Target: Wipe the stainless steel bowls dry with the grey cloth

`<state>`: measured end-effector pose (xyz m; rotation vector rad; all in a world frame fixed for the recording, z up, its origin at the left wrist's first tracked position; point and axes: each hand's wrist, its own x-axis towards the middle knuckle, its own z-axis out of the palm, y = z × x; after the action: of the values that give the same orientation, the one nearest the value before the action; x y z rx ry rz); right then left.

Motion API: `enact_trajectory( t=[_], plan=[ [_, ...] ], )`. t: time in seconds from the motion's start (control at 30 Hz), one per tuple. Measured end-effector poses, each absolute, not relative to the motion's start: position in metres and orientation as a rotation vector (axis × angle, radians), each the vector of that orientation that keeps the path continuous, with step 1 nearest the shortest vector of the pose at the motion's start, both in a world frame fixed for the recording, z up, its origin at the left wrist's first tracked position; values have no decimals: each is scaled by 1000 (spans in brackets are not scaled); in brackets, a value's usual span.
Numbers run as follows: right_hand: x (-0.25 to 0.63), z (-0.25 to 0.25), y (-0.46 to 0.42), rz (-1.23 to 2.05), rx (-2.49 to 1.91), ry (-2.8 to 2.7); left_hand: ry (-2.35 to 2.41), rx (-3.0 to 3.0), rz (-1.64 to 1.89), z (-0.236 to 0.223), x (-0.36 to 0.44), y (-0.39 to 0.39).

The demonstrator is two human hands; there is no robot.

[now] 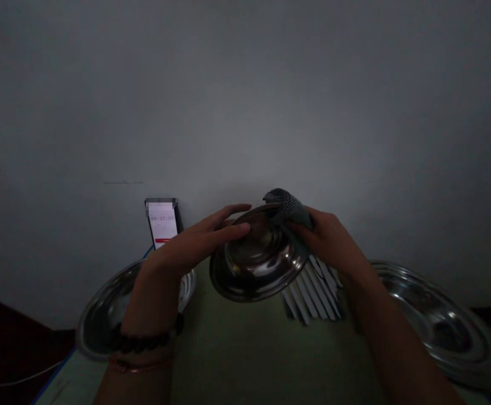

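Note:
A shiny metal bowl (258, 264) is held up over the table, tilted with its outer side towards me. My left hand (211, 233) grips its left rim, thumb on the near face and fingers behind. My right hand (324, 233) is closed on a grey-green cloth (298, 219) with a dark checked part, which is folded over the bowl's upper right rim. The right fingertips are hidden by the cloth. Below the bowl, several metal knives or similar flat-handled cutlery (313, 295) lie side by side on the table; their upper ends are partly covered.
A large metal basin (97, 315) stands on the left behind my left forearm, another metal basin (460, 332) on the right. A phone (163, 225) with a lit screen leans against the grey wall (245, 101). A white cable (21, 382) runs at lower left beside the greenish table (245, 354).

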<state>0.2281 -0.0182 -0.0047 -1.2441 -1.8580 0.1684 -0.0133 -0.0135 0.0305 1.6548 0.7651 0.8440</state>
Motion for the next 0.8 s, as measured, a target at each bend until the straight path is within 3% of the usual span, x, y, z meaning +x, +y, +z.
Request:
enact_trajectory(
  t=[0.27,0.5,0.8],
  plan=[
    [211,-16,-10,97,-1312,-1400,679,1492,1155,25,-4,-2],
    [171,-42,0,711,-1285,-1030,539,1130,1661,13,23,6],
    [215,-36,10,685,-1129,-1247,716,1102,1289,17,10,2]
  ],
)
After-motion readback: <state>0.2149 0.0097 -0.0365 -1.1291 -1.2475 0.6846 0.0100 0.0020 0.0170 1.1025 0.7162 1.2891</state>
